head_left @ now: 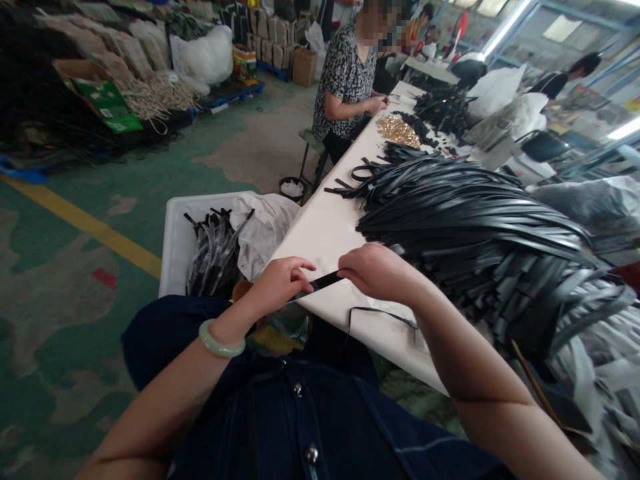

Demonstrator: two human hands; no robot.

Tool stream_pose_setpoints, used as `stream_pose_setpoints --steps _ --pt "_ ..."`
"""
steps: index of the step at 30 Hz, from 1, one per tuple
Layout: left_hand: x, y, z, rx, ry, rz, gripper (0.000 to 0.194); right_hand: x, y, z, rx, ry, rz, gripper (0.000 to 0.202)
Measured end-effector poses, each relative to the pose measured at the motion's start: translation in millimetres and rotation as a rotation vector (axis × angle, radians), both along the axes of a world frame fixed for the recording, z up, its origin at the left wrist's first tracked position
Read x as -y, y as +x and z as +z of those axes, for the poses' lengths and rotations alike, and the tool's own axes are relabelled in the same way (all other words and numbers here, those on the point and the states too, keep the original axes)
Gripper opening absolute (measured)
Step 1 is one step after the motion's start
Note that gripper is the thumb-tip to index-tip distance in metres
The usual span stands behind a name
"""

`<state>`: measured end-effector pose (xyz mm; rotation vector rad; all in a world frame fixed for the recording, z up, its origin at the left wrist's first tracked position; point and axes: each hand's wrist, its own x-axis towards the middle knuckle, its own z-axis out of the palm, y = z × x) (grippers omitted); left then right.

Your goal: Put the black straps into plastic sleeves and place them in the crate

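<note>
Beside green floor [165,170], over the worktop's [325,233] near edge, our left grip [281,283] and right grip [377,270] clasp one black strap [327,280].

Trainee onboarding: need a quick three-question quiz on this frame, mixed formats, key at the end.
1. Multiple choice: what runs between the left hand and the right hand?
A) a white rope
B) a black strap
C) a gold chain

2. True or false: gold-coloured pieces lie heaped on the table.

3. Fill in: the pale green bangle is on the person's ____ wrist.

Key: 1. B; 2. true; 3. left
</note>
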<state>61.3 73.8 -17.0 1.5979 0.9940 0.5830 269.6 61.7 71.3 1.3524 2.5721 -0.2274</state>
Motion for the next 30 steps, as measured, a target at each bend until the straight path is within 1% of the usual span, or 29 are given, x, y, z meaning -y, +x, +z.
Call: stream_pose_setpoints --steps 2,3,4,5,6,7,8,9,10,11,12,13,14,15,17,19,21,23,24,25,27,28,29,30 --pt "0 8 -0.5 0.051 0.025 -0.033 0.035 4 -11 -5.7 -0.023 -0.006 0.071 0.023" --pt "0 11 -0.4 0.064 0.034 -0.028 0.037 8 -14 -9.3 -0.063 0.014 0.088 0.022" --pt "0 11 0.1 0.063 0.039 -0.007 0.04 11 -15 -13.3 -0.13 0.063 0.067 0.022" --pt "0 8 0.9 0.05 0.04 0.025 0.044 16 -13 -17.9 -0.22 0.14 -0.012 0.024" --pt "-1 4 2.2 0.034 0.038 0.061 0.047 20 -8 -23.2 -0.33 0.231 -0.155 0.029" --pt "-1 -1 3.8 0.02 0.033 0.088 0.05 25 -3 -29.5 -0.447 0.291 -0.338 0.038" --pt "0 -7 5.8 0.013 0.028 0.102 0.051 28 3 -36.8 -0.562 0.283 -0.531 0.049" --pt "1 -11 8.1 0.015 0.02 0.103 0.051 31 6 -44.8 -0.675 0.187 -0.687 0.06" --pt "2 -14 10.3 0.026 0.01 0.096 0.052 33 7 -53.3 -0.79 0.027 -0.779 0.067" --pt "3 -15 12.4 0.039 -0.001 0.085 0.053 33 5 -61.6 -0.91 -0.157 -0.801 0.071" --pt "5 -15 14.1 0.048 -0.01 0.07 0.054 33 0 -69.0 -1.034 -0.315 -0.77 0.073" --pt "7 -13 15.1 0.05 -0.018 0.058 0.055 31 -8 -75.1 -1.159 -0.402 -0.723 0.073" --pt "8 -10 15.3 0.048 -0.027 0.046 0.055 30 -16 -79.6 -1.276 -0.402 -0.692 0.072" --pt "9 -7 14.6 0.045 -0.037 0.04 0.057 28 -25 -82.4 -1.369 -0.345 -0.676 0.072" --pt "11 -1 11.2 0.049 -0.055 0.068 0.06 29 -42 -84.5 -1.47 -0.204 -0.661 0.07" --pt "12 5 7.2 0.106 -0.085 0.132 0.058 34 -56 -85.4 -1.486 -0.134 -0.618 0.063" --pt "13 9 5.6 0.23 -0.134 0.194 0.049 40 -68 -87.3 -1.439 -0.11 -0.591 0.057" --pt "13 12 7.4 0.395 -0.198 0.2 0.046 43 -77 -88.4 -1.379 -0.074 -0.644 0.057" --pt "14 13 8.8 0.464 -0.229 0.161 0.053 40 -80 -87.1 -1.379 -0.045 -0.706 0.059" --pt "15 12 9.8 0.512 -0.257 0.093 0.065 36 -82 -83.6 -1.412 -0.004 -0.781 0.061" --pt "16 6 7.7 0.529 -0.322 -0.131 0.094 22 -74 -67.4 -1.563 0.099 -0.897 0.058" --pt "17 1 3.8 0.495 -0.359 -0.268 0.102 15 -64 -54.2 -1.653 0.158 -0.909 0.055" --pt "18 -5 -2.3 0.436 -0.393 -0.399 0.103 9 -49 -37.8 -1.733 0.216 -0.885 0.053" --pt "19 -13 -10.2 0.361 -0.417 -0.512 0.095 5 -31 -18.9 -1.798 0.267 -0.83 0.053"
